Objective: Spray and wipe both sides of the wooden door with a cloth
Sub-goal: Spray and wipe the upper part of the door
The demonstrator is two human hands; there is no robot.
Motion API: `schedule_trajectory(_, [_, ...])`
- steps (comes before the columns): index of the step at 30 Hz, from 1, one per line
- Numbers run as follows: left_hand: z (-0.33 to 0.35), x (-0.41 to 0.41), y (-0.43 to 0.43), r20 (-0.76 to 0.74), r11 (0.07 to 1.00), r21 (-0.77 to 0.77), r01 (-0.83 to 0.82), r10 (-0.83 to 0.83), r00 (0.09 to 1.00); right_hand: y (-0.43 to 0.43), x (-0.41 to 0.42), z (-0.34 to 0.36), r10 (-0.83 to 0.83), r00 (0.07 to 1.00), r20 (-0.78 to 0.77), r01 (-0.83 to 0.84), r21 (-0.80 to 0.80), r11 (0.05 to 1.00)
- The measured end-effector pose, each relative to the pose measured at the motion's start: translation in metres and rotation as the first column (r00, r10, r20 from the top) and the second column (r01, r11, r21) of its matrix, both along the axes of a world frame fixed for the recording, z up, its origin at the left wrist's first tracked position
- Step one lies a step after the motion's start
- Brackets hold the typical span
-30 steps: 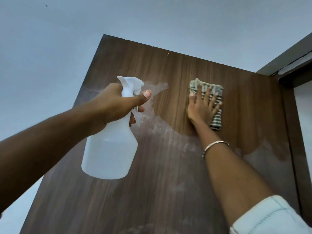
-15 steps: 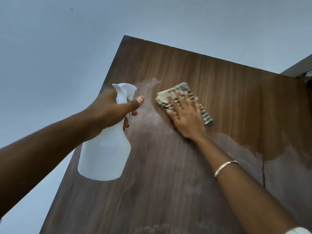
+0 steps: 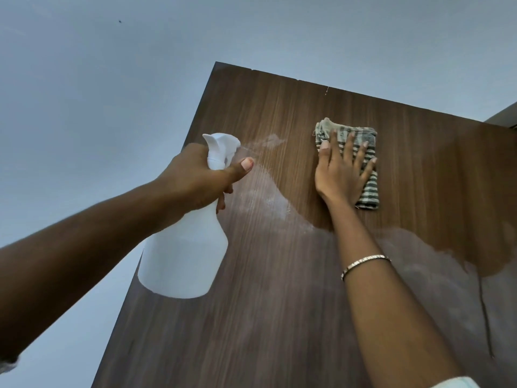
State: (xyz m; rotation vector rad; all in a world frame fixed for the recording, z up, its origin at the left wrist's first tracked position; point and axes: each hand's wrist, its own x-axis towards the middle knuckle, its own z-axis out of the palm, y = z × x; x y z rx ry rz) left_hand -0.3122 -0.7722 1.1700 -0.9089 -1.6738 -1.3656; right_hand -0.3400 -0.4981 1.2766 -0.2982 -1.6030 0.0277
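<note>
The brown wooden door [image 3: 279, 317] fills the middle and right of the view, seen from below. Its upper part looks dark and wiped; a pale dusty film covers the lower part. My left hand [image 3: 195, 177] grips the neck of a white spray bottle [image 3: 184, 256], held up in front of the door's left side. My right hand [image 3: 342, 170] lies flat with straight fingers on a folded striped cloth [image 3: 369, 191] and presses it against the door near the top.
A plain grey ceiling [image 3: 112, 79] spans the left and top of the view. A piece of the door frame [image 3: 503, 116] shows at the right edge. A thin bracelet [image 3: 363, 261] circles my right wrist.
My right hand has slid the cloth to the right and turned upright from its tilted pose half a second ago. The bottle stays in my left hand.
</note>
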Motion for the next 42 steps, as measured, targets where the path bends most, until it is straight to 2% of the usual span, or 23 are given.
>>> schedule_trajectory(5, [0.003,-0.024,-0.013,0.030,0.997,0.026,0.074,-0.074,0.997,-0.021,-0.014,-0.007,-0.029,0.998,-0.051,0.024,-0.095,0.995])
schedule_trajectory(8, [0.008,-0.036,-0.018,0.032,0.997,0.026,0.078,-0.079,0.996,-0.059,-0.037,-0.005,-0.061,0.996,-0.070,0.057,-0.060,0.997])
schedule_trajectory(11, [0.014,-0.043,-0.019,0.000,0.996,0.046,0.078,-0.078,0.997,-0.110,-0.060,-0.002,-0.033,0.999,-0.009,0.033,0.146,0.989])
schedule_trajectory(14, [0.016,-0.049,-0.020,-0.008,0.991,0.090,0.096,-0.096,0.995,-0.145,-0.073,-0.009,-0.071,0.991,0.117,0.010,0.453,0.892])
schedule_trajectory(17, [0.017,-0.052,-0.023,0.009,0.989,0.108,0.100,-0.102,0.995,-0.134,-0.066,-0.003,-0.083,0.979,0.188,-0.032,0.537,0.843])
schedule_trajectory(20, [0.017,-0.053,-0.028,-0.002,0.992,0.082,0.093,-0.093,0.996,-0.091,-0.046,0.014,-0.070,0.986,0.151,-0.007,0.456,0.890])
schedule_trajectory(25, [0.015,-0.061,-0.041,-0.009,0.990,0.053,0.134,-0.133,0.991,-0.007,-0.005,0.029,-0.087,0.996,0.026,0.085,0.058,0.995])
schedule_trajectory(27, [0.015,-0.064,-0.047,-0.004,0.987,0.040,0.154,-0.154,0.988,-0.007,-0.005,0.029,-0.077,0.997,-0.016,0.075,-0.096,0.993])
schedule_trajectory(29, [0.016,-0.067,-0.055,-0.011,0.985,0.037,0.168,-0.168,0.986,-0.031,-0.017,0.030,-0.072,0.996,-0.057,0.062,-0.165,0.984])
schedule_trajectory(31, [0.016,-0.070,-0.064,-0.016,0.984,0.031,0.173,-0.173,0.985,-0.072,-0.038,0.031,-0.079,0.995,-0.063,0.071,-0.119,0.990])
schedule_trajectory(34, [0.015,-0.076,-0.073,-0.019,0.981,0.035,0.190,-0.190,0.982,-0.148,-0.076,0.029,-0.065,0.998,-0.009,0.066,0.076,0.995])
schedule_trajectory(37, [0.017,-0.079,-0.082,-0.027,0.972,0.050,0.228,-0.227,0.973,-0.209,-0.102,0.016,-0.076,0.995,0.057,0.058,0.270,0.961])
schedule_trajectory(40, [0.019,-0.080,-0.091,-0.029,0.973,0.051,0.227,-0.226,0.974,-0.217,-0.103,0.008,-0.112,0.987,0.119,0.059,0.378,0.924])
schedule_trajectory(42, [0.020,-0.082,-0.098,-0.032,0.970,0.044,0.241,-0.240,0.970,-0.197,-0.093,0.019,-0.085,0.987,0.139,0.025,0.388,0.921])
